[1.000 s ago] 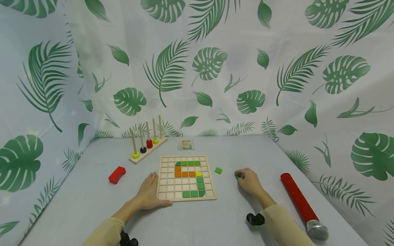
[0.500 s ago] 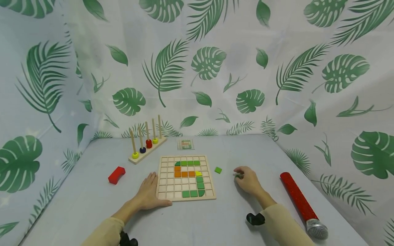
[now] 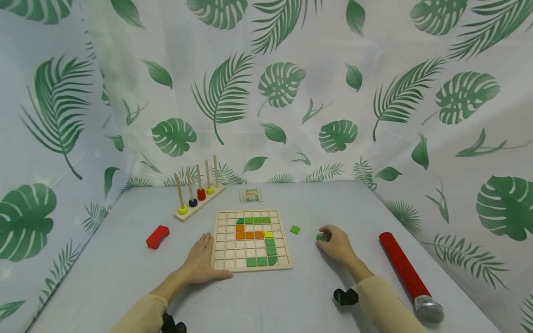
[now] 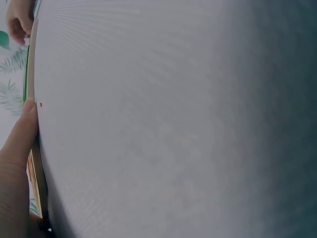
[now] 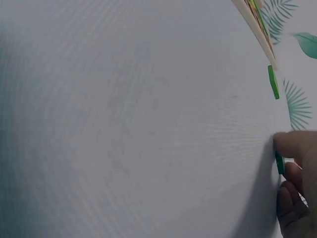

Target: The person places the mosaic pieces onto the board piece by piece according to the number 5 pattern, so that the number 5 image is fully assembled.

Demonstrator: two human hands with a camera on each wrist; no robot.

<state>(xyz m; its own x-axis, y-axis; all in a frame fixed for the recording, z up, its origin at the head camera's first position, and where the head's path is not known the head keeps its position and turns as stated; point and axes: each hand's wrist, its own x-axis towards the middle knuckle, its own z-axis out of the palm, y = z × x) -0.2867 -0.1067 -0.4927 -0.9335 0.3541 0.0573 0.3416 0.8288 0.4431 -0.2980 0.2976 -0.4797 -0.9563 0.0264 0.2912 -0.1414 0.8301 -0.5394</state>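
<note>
A wooden grid board lies mid-table, with green, orange and yellow tiles set in some of its squares. Along its left and near edges rests my left hand, fingers straight and thumb spread; the left wrist view has the thumb against the board's edge. Right of the board, my right hand pinches a dark green tile between thumb and fingers. That tile is partly covered by the fingers in the right wrist view. A lighter green tile lies between the board and this hand.
Behind the board lies a small pattern card. A wooden peg stand with coloured rings is at the back left. A red arch-shaped block sits left of my left hand, and a red microphone on the far right.
The dark green tile has turned in my right fingers, looking thin and edge-on half a second ago and broader now. My left hand and the board stay where they were.
</note>
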